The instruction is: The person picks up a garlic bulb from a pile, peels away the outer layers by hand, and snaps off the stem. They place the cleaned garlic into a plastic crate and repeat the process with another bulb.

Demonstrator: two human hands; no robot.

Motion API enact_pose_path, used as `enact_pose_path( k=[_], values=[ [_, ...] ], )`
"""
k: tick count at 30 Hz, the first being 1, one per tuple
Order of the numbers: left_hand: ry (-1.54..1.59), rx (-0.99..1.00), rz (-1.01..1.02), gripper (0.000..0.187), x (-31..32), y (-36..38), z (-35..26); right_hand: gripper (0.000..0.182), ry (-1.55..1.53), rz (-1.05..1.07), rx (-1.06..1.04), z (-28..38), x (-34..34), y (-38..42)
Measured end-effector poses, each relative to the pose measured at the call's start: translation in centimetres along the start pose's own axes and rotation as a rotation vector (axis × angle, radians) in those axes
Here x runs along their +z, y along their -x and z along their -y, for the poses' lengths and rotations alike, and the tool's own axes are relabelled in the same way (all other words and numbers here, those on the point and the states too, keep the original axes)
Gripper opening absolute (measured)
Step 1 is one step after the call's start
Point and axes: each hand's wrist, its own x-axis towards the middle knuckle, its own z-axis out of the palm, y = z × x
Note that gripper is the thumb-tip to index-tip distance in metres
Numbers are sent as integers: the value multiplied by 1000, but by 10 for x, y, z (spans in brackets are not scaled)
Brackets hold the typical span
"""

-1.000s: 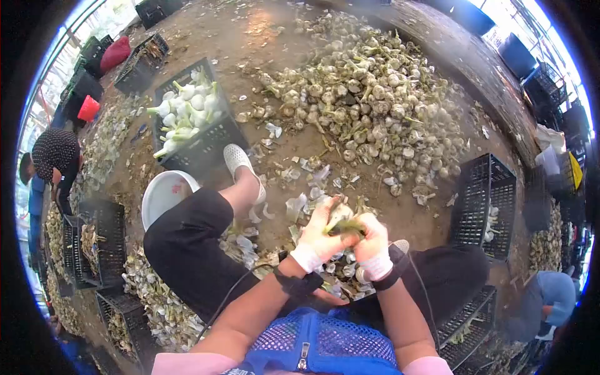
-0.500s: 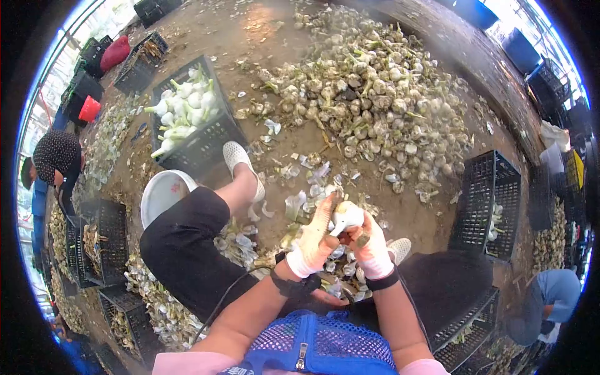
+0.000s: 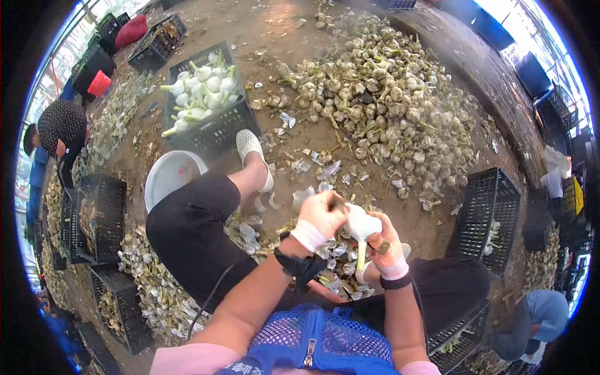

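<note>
A peeled white garlic bulb [image 3: 360,222] with a pale green stem pointing down sits in my right hand [image 3: 390,245], whose gloved fingers wrap its right side. My left hand [image 3: 322,215], also gloved, is closed with fingers curled at the bulb's left side; whatever they pinch is hidden. Below both hands, loose garlic skins [image 3: 337,255] litter the ground between my feet. Ahead lies a large heap of unpeeled garlic bulbs [image 3: 387,94]. A black crate [image 3: 212,128] at the upper left holds cleaned white bulbs with stems.
A white bucket [image 3: 156,181] stands beside my left knee. A black crate [image 3: 484,212] is at the right, and more crates [image 3: 106,219] line the left. One person [image 3: 62,128] bends at far left; another person [image 3: 540,315] crouches at lower right.
The garlic bulb has turned so its stem points down toward me. My left hand has gone from stretched fingers to curled ones. The whole view has shifted slightly.
</note>
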Motion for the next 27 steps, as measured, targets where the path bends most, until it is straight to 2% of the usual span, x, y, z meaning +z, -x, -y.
enact_pose_path(
  k=[1, 2, 4, 5, 6, 7, 9, 10, 13, 14, 15, 17, 18, 19, 21, 22, 23, 25, 26, 27],
  values=[
    [-71, -134, 16, 15, -8, -4, 11, 60, -299, 82, 31, 2, 0, 4],
    [-42, -143, 38, 15, -8, -2, 19, 68, -450, 153, 42, 0, -4, 5],
    [-11, -156, 52, 15, -10, 0, 18, 71, -515, 103, 90, 1, 5, 0],
    [121, -172, 59, 16, -10, 1, 17, 73, -586, 45, 132, -1, 11, -3],
    [255, -185, 65, 16, -10, 0, 14, 68, -648, 4, 216, -4, 14, -9],
    [261, -185, 57, 16, -10, -1, 14, 68, -641, 7, 222, -18, 5, -14],
    [648, -230, 55, 14, -8, -3, 16, 50, -363, 162, 195, -45, -13, -18],
    [655, -236, 47, 14, -9, -4, 20, 42, -283, 82, 304, -48, -19, -17],
    [1170, -375, 35, 17, -24, -20, 28, 37, -273, 18, 232, -42, -11, -13],
    [1282, -368, -33, 16, -41, -29, 27, 34, -362, -175, 295, -34, 0, -15],
    [1393, -363, -98, 16, -61, -37, 14, 34, -367, -188, 295, -36, -3, -14],
    [1051, -183, -190, 18, -82, -46, -8, 30, -380, -66, 216, -35, -10, -12],
    [656, -150, -54, 24, -85, -46, -2, 30, -381, -70, 207, -31, -12, -13],
    [-14, -14, 23, 43, -79, -46, 7, 29, -381, -91, 245, -27, -11, -13],
    [-789, 17, 376, 65, -62, -34, 12, 29, -381, -104, 321, -23, -9, -22],
    [-695, 69, 289, 72, -52, -22, 6, 33, -423, -157, 359, -28, -13, -23],
    [-603, 123, 199, 79, -40, -12, 0, 42, -260, 16, 184, -26, -8, -21],
    [-437, 314, 344, 79, -23, -11, -3, 55, -118, 192, 14, -40, -3, -29],
    [-450, 269, 412, 79, -17, -12, 8, 63, -126, 226, 109, -33, 0, -27],
    [-462, 220, 480, 79, -18, -16, 17, 63, 5, 176, 206, -45, -12, -29]
  ],
)
